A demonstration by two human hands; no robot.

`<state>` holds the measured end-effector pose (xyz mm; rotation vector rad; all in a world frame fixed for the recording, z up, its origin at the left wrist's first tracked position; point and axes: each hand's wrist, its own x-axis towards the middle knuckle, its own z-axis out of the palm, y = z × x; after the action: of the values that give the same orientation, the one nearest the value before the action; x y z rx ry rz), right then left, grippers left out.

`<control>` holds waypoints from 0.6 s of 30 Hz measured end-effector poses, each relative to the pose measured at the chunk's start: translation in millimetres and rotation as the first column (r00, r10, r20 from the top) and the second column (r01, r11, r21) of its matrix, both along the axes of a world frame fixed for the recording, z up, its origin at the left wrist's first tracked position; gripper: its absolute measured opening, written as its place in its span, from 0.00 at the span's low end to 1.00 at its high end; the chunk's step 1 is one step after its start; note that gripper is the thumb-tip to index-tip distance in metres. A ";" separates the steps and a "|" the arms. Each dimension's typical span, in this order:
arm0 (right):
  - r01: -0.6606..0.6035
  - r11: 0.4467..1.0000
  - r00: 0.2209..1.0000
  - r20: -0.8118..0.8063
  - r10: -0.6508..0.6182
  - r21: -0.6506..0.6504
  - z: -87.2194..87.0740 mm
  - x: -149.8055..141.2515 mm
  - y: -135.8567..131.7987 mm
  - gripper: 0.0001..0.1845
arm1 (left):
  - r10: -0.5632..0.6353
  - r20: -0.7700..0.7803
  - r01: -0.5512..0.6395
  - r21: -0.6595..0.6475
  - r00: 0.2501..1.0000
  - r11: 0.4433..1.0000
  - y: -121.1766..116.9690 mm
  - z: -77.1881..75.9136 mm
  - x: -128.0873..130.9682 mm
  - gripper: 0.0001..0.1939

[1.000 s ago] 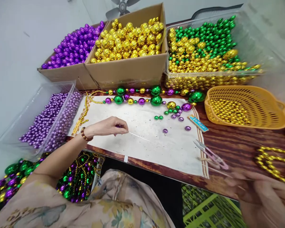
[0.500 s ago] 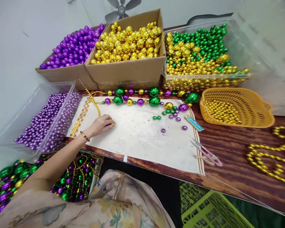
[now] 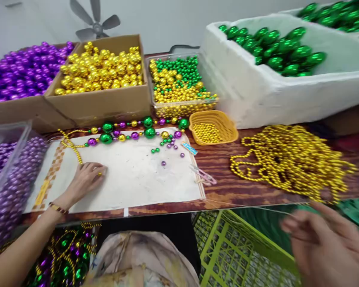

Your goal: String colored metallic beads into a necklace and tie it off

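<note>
My left hand [image 3: 88,179] rests palm down on the white cloth [image 3: 131,175], its fingers closed over a bead strand. Small gold beads [image 3: 75,152] of that strand run up from the hand, and a gold spot shows by the fingertips. My right hand [image 3: 326,243], blurred, is off the table's front edge at the lower right, pinching a thin thread [image 3: 251,206]. The thread stretches leftward along the edge. Behind the left hand lies a necklace [image 3: 134,136] of green, purple and gold beads. Loose purple beads [image 3: 163,163] and green beads [image 3: 154,150] sit on the cloth.
Pink-handled snips [image 3: 205,174] and a blue packet [image 3: 189,148] lie at the cloth's right. An orange basket [image 3: 231,133], gold bead strands [image 3: 296,159], cardboard boxes [image 3: 98,105] and a foam box [image 3: 245,91] stand around. Below is a green crate [image 3: 217,235].
The view has swung right, bringing the foam box and the gold strand pile into sight. My right hand has come into view with the thread. My left hand stays on the cloth.
</note>
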<state>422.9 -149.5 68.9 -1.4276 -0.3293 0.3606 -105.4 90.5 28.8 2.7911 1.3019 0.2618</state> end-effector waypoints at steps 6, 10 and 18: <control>-0.459 0.881 0.888 -0.020 0.460 -0.114 -23.5 -48.1 31.6 0.15 | -0.135 0.297 0.133 0.025 0.945 0.991 19.8 37.4 106.8 0.16; -0.662 0.724 0.716 0.124 0.687 -0.192 -45.1 -72.3 50.8 0.15 | -0.353 0.351 0.374 0.009 0.867 0.927 50.1 70.6 227.2 0.15; -0.365 0.617 0.304 0.537 0.787 -0.697 -78.4 -87.1 81.1 0.15 | -0.560 0.434 0.547 0.168 0.705 0.820 112.1 122.4 442.3 0.17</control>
<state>335.8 -68.4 -9.6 -1.8418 -1.7449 0.3621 336.9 202.6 151.2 2.7188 0.3210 0.8460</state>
